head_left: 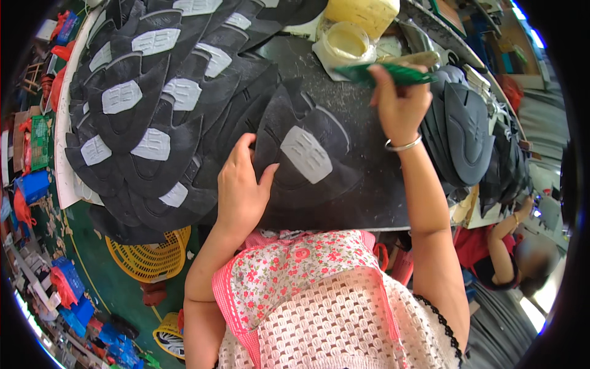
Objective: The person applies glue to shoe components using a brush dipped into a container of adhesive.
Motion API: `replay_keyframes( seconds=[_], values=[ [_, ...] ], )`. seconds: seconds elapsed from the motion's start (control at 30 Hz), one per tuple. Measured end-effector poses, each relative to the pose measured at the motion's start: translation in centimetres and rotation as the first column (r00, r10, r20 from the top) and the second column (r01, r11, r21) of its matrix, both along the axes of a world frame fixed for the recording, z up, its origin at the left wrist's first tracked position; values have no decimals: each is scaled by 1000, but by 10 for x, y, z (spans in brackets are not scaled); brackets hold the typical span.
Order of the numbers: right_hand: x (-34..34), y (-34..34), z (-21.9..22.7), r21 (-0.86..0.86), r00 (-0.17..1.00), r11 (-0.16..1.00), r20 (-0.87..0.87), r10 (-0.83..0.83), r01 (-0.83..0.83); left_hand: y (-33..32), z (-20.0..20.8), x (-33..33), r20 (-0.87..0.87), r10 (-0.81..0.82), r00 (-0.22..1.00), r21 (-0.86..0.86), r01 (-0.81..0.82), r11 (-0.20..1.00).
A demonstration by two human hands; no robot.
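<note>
On the dark work board lies a black shoe-upper piece [279, 144] with a light grey ribbed patch. My left hand [243, 187] holds it by its left edge, thumb on top and fingers curled at the side. Above and to the right, my right hand [402, 104] is closed round a green brush [387, 74], slightly blurred by motion; a pale stick-like part shows behind it. The brush is up beside a white pot [346, 44] of yellowish paste or glue. More black pieces [123, 120] with grey patches overlap in a large spread at left.
Behind the pot stands a yellowish block-shaped container [362, 15]. Black sole-shaped pieces [467, 132] are stacked at the right edge. Below the table, at left, are yellow baskets [150, 255] on the green floor. Another person [507, 252] sits at far right.
</note>
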State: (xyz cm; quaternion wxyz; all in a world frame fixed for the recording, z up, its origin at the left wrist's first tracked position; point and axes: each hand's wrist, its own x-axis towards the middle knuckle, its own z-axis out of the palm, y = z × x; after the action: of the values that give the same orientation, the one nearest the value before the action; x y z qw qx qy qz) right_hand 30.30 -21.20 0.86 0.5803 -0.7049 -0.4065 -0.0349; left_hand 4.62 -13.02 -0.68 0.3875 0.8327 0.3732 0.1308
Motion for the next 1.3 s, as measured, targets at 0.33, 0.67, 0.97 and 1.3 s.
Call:
replay_keyframes(
  seconds=[0.33,0.67,0.97,1.3],
  values=[
    [35,38,21,-253,937,961,348,-13,108,107,-4,53,554,244,796,-161,-184,970],
    [12,11,27,-326,988,940,-77,-134,102,153,-11,118,484,105,869,589,-412,695],
    [-30,18,-16,-59,815,822,-185,549,-566,-3,6,17,9,-95,995,310,87,947],
    [-18,-98,7,-470,727,557,-391,564,-685,1,-5,12,-43,-29,999,242,38,970]
  ],
)
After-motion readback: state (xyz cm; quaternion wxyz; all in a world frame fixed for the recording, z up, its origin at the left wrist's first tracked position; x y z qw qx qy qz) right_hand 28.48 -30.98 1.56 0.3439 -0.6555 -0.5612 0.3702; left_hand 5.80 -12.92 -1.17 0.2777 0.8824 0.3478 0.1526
